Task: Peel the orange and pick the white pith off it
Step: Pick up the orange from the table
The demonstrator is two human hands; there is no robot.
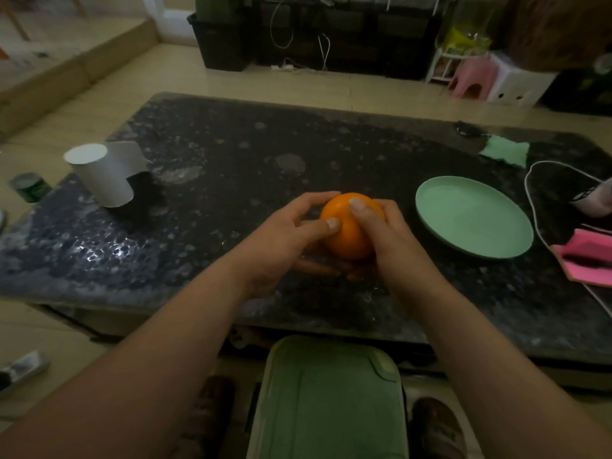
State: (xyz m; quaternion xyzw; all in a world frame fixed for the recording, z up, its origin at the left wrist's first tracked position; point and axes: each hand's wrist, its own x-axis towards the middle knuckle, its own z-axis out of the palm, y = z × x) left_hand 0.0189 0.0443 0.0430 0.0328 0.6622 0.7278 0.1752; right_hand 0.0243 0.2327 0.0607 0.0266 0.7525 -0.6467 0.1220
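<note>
Orange [347, 233], skin whole wherever it shows, held between two bare hands over a dark speckled stone table [231, 144], near the table's front edge. The left hand [288, 240] grips the orange's left side, fingers curled round the far side and thumb laid flat on the near side. The right hand [387, 233] grips its right side, with the thumb pressed onto the top. The hands hide both flanks and the underside, so it is unclear whether the fruit touches the table.

Just right of the orange, apart from the right hand, a shallow green plate [473, 217] lies flat. Beyond the plate, further right of the orange, a white cable [536, 207] loops across the table beside a pink flat object [583, 263]. Far right and behind the orange lies a crumpled pale green cloth [505, 154]. Well to the left of the orange stands a white roll of paper [99, 175], its loose end curling outward. Further left still, down on the floor, sits a green can [29, 187]. Nearer the viewer than the orange, below the table edge and between the forearms, is a green lidded container [328, 402].
</note>
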